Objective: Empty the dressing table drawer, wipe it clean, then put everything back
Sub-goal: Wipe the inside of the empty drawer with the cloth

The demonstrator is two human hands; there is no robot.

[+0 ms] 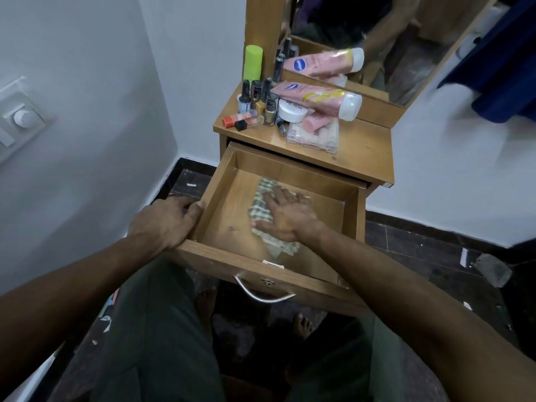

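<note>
My right hand lies flat inside the drawer, fingers straight and spread, pressing a checked cloth against the drawer floor. The cloth shows beyond my fingertips toward the back of the drawer and trails out from under my palm toward the drawer front. My left hand grips the drawer's left wall near the front corner, fingers curled over the top edge and thumb on the outer side.

The drawer is pulled well out of the dressing table; apart from the cloth and my hand, I see only bare wood on its floor. A curved metal handle hangs on the drawer front, with a small keyhole plate just above it.

Above the drawer, the table top carries the contents. A pink lotion tube with a white cap lies on its side at the back, against the mirror. In front of the tube sit a white round jar and a clear plastic case, the case nearest the drawer. Left of the jar stands a cluster of nail polish bottles, with an orange-capped tube lying in front of them. A lime green canister stands at the back left, beside the mirror frame.

Below the drawer, my bare feet stand on a dark floor.
</note>
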